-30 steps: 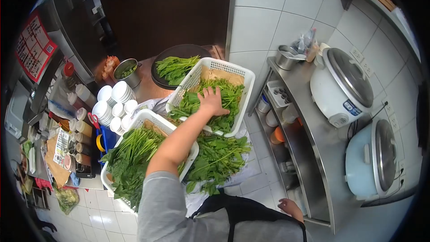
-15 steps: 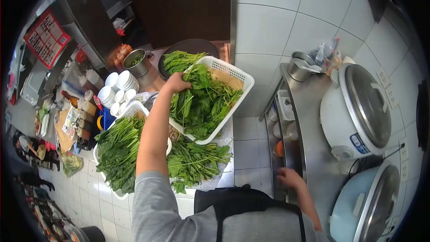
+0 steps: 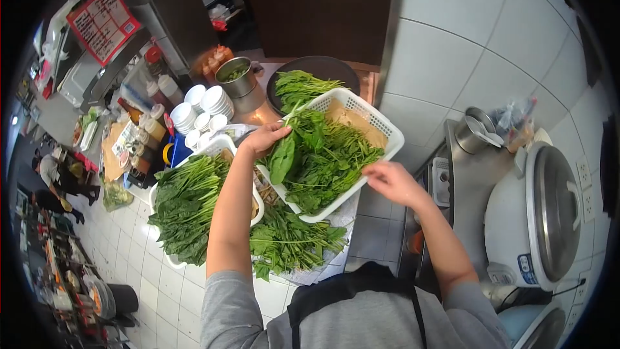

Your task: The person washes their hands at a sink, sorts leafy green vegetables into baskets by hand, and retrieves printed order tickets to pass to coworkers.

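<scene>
A white perforated basket (image 3: 381, 118) with leafy greens (image 3: 323, 168) and brown paper stands in the middle. At its left side my left hand (image 3: 265, 139) is closed on some of the greens. My right hand (image 3: 389, 181) is at the basket's right edge, fingers partly curled; whether it touches the rim or a leaf is unclear. A second white basket (image 3: 258, 205) to the left holds darker long-stemmed greens (image 3: 190, 203). More loose greens (image 3: 294, 242) lie in front of the baskets, and another bunch (image 3: 303, 84) rests on a round black tray (image 3: 332, 68) behind.
White cups (image 3: 210, 105) and a metal pot (image 3: 236, 77) stand at the back left, beside bottles (image 3: 155, 126). On the right, a steel shelf (image 3: 465, 200) bears a metal container (image 3: 473, 132) and a white rice cooker (image 3: 516, 226). People (image 3: 55, 174) are far left.
My left hand has gone from lying spread on the greens to gripping some at the basket's left side. My right hand has come up to the basket's right edge. The view has turned.
</scene>
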Available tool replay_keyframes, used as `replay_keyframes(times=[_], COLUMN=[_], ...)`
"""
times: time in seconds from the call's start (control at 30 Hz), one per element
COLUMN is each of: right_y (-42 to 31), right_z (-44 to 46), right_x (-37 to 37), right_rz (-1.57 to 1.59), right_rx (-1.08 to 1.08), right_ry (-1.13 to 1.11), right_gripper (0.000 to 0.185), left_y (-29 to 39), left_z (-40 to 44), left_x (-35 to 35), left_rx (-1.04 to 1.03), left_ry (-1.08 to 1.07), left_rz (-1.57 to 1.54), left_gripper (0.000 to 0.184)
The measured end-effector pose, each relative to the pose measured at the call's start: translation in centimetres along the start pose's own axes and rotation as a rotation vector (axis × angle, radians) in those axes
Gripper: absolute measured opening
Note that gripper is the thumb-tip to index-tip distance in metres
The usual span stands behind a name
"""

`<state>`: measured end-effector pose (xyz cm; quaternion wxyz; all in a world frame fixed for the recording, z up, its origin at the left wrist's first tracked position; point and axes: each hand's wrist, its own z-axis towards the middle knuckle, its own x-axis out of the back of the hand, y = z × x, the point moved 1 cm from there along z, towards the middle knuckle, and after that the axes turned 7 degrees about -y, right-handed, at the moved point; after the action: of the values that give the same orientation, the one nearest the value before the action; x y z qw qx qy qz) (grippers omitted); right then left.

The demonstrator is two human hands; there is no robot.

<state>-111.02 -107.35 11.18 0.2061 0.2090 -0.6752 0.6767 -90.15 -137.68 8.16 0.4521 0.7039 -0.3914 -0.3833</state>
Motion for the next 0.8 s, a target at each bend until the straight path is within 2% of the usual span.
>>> replay_keyframes(times=[0.07, 0.1, 0.17, 0.23, 0.3, 0.4, 0.43, 0.47, 0.6, 0.67, 0.8], right_y=[-2.6, -3.2, -3.8, -3.3, -2.0, 1.9, 3.7, 4.5, 5.4, 4.9, 5.0], right_z=[3.5, 5.3, 8.6, 11.9, 14.4, 17.3, 18.0, 18.2, 18.3, 17.7, 17.8], right_x=[0.6, 0.5, 0.2, 0.1, -0.2, -0.4, -0.7, -0.5, 0.4, 0.7, -2.5], right_rz=[-0.201, -0.193, -0.175, -0.347, -0.487, -0.572, -0.612, -0.562, -0.408, -0.381, -0.397], right_rx=[0.186, 0.259, 0.406, 0.466, 0.496, 0.386, 0.406, 0.426, 0.505, 0.573, 0.641], right_ry=[0.05, 0.103, 0.209, 0.252, 0.255, -0.043, -0.078, -0.055, 0.075, 0.055, -0.267], right_gripper=[0.022, 0.022, 0.022, 0.023, 0.024, 0.024, 0.024, 0.022, 0.017, 0.017, 0.015], left_y=[0.4, 0.8, 1.7, 1.3, 0.0, -1.1, -0.7, -0.2, 0.3, -0.9, -0.5], left_z=[-0.2, -0.4, -1.0, -0.7, -0.2, -1.8, -3.0, -4.0, -8.2, -9.7, -10.5], left_x=[-0.6, -0.9, -1.7, -1.5, -0.8, -1.1, -1.6, -2.2, -3.0, -3.0, -6.7], left_rx=[-0.034, 0.031, 0.022, 0.035, -0.019, -0.115, -0.139, -0.159, -0.278, -0.253, -0.128], left_ry=[-0.029, -0.074, -0.141, -0.159, -0.07, 0.216, 0.322, 0.422, 0.656, 0.707, 0.902], left_rz=[-0.045, -0.089, -0.06, -0.048, -0.038, 0.127, 0.195, 0.267, 0.166, 0.179, 0.142], left_gripper=[0.039, 0.04, 0.042, 0.049, 0.049, 0.048, 0.047, 0.046, 0.041, 0.042, 0.047])
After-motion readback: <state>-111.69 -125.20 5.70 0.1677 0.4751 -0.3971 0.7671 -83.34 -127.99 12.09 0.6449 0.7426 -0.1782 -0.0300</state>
